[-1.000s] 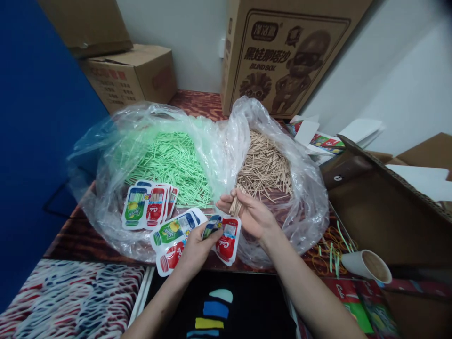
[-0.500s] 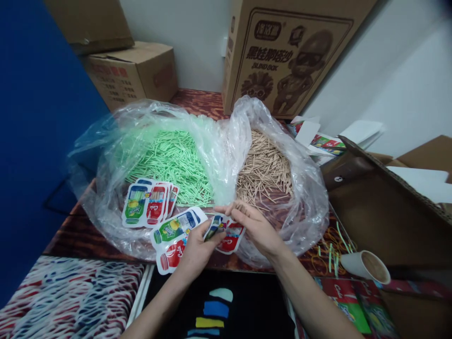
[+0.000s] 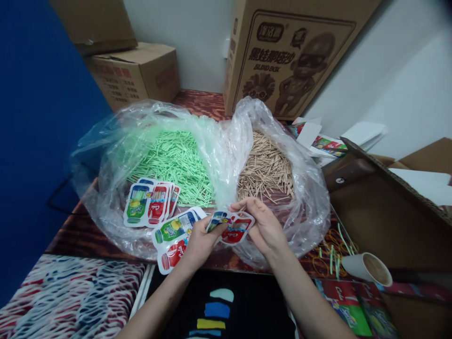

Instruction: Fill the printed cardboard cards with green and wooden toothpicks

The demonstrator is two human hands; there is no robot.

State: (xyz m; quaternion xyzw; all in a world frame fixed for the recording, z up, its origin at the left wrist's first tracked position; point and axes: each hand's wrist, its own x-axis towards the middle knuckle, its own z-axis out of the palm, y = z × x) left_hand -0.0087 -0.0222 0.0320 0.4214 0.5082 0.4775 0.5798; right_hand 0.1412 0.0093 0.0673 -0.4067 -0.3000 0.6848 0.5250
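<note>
My left hand point(image 3: 199, 242) is closed on one end of a small red bottle-shaped packet point(image 3: 236, 230). My right hand point(image 3: 264, 225) grips the packet's other end, fingers curled over it; a few tan sticks show at its fingertips. Both hands hover at the near edge of a clear plastic bag point(image 3: 310, 197) holding tan wooden sticks point(image 3: 264, 169). Beside it, a second clear bag holds green sticks point(image 3: 173, 160). More printed packets point(image 3: 150, 205) lie fanned on the bag at left, and two others point(image 3: 173, 238) sit under my left wrist.
Cardboard boxes point(image 3: 137, 70) stand at the back, a large printed one point(image 3: 289, 52) behind the bags. An open brown box point(image 3: 395, 212) is at right. A paper cup point(image 3: 369, 270) lies tipped near rubber bands and loose green sticks point(image 3: 330, 256). A blue wall is on the left.
My right hand brought a pinch of tan sticks from the bag down to the red packet. The packet has turned more level between both hands.
</note>
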